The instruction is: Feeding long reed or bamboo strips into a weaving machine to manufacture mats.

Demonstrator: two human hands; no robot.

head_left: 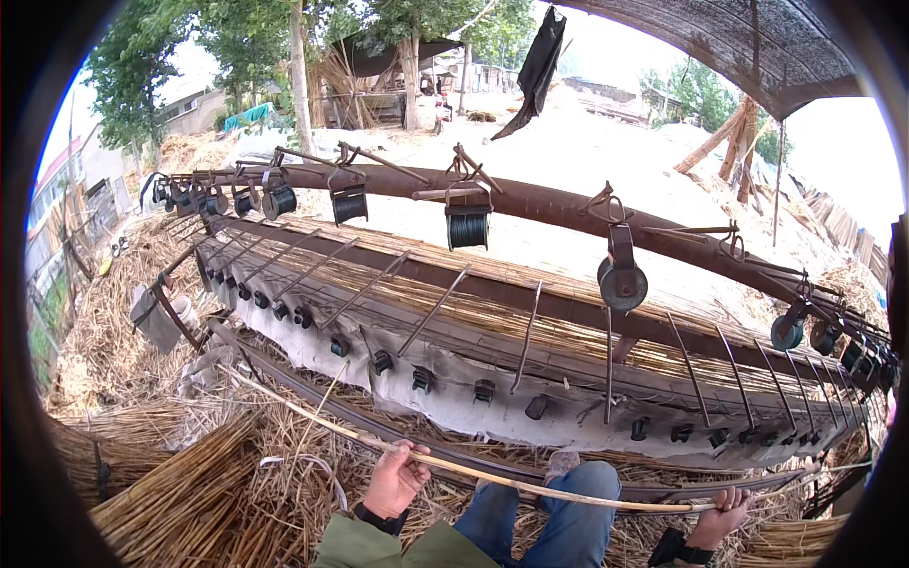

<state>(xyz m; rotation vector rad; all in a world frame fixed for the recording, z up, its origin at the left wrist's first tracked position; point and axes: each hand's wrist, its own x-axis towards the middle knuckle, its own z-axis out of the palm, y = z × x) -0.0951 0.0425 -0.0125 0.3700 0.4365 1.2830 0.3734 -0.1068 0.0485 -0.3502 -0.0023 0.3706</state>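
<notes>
A long, thin reed stalk (pixel 559 494) stretches across in front of me, low over my knees. Close to its middle, my left hand (pixel 396 483) pinches it between thumb and fingers. Farther right, my right hand (pixel 721 519) is closed around the same stalk near its right part. Just beyond the stalk runs the curved front rail (pixel 653 491) of a rusty metal frame. Behind that rail, a pale sheet (pixel 454 415) hangs with a row of small dark spools (pixel 484 390) along it.
Spools of dark cord (pixel 468 227) hang from a thick rusty pipe (pixel 559 201) above the frame. Thin metal rods (pixel 527 336) jut toward me over a woven reed mat (pixel 454 275). Bundled reeds (pixel 180 483) lie at my left, with loose straw (pixel 104 322) around.
</notes>
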